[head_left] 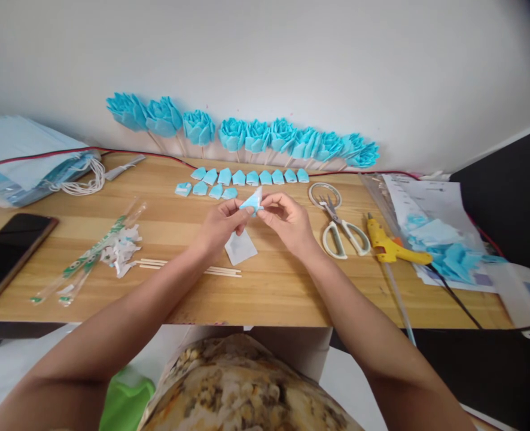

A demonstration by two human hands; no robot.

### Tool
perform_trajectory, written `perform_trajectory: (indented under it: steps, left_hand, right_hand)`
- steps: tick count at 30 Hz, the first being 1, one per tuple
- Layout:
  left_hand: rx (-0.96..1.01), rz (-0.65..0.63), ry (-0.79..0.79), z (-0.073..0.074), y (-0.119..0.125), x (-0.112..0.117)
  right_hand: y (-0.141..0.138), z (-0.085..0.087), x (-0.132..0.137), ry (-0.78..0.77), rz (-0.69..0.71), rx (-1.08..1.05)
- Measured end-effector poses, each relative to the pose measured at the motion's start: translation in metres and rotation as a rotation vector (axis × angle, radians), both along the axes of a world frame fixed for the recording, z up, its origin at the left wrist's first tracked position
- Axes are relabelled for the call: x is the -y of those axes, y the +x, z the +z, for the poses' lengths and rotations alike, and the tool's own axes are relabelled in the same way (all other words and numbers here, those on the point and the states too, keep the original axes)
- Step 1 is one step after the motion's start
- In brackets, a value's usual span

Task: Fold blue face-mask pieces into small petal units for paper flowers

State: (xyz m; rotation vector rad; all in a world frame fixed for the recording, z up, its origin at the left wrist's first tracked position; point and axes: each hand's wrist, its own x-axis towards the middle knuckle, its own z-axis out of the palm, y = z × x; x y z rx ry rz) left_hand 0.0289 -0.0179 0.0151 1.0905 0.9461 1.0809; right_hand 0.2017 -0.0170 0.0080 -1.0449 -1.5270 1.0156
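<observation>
Between both hands is a small folded blue-and-white piece of fabric, pinched at its two lower corners. My left hand is closed on its left side, thumb on top. My right hand grips the right corner between thumb and finger. Below them a white fabric square lies flat on the wooden table. Just beyond the hands, folded blue petals lie in two rows, the nearer row shorter. Blue fabric roses on thin sticks lean against the wall behind.
On the right are scissors, a tape roll, a yellow glue gun and blue scraps on papers. Leftward lie wooden sticks, plastic wrappers, white scraps, a phone and a bag of blue-white sheets.
</observation>
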Motion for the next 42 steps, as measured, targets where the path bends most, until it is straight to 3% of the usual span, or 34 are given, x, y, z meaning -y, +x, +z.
perform_trajectory:
  steps: [4,8,17,25,32,38,42]
  left_hand:
    - [-0.007,-0.004,-0.006,-0.0011,-0.0001,0.0002]
    - [-0.032,0.002,0.003,-0.0003,0.0003,0.0011]
    - [-0.046,-0.035,-0.005,-0.0001,-0.0005,-0.0005]
    - [-0.049,-0.005,-0.012,-0.0022,-0.0009,-0.0012]
    - [-0.17,0.013,0.058,0.0052,0.0011,0.0009]
    - [-0.023,-0.031,0.007,0.0061,0.0001,-0.0002]
    - [-0.182,-0.04,0.059,0.0047,0.0008,0.0004]
  right_hand:
    - [-0.0021,0.0023,-0.0005,-0.18,0.074,-0.164]
    - [-0.0024,0.0083,0.001,-0.241,0.12,-0.169]
    - [0.0005,0.0034,-0.0019,-0.24,0.093,-0.233]
    - [0.0001,0.0076,-0.001,-0.267,0.175,-0.232]
    - [0.0007,0.004,-0.0029,-0.177,0.058,-0.095]
    - [0.0014,0.0062,-0.0017,-0.137,0.033,-0.096]
    - [0.0011,0.0057,-0.0008,-0.092,0.038,-0.069]
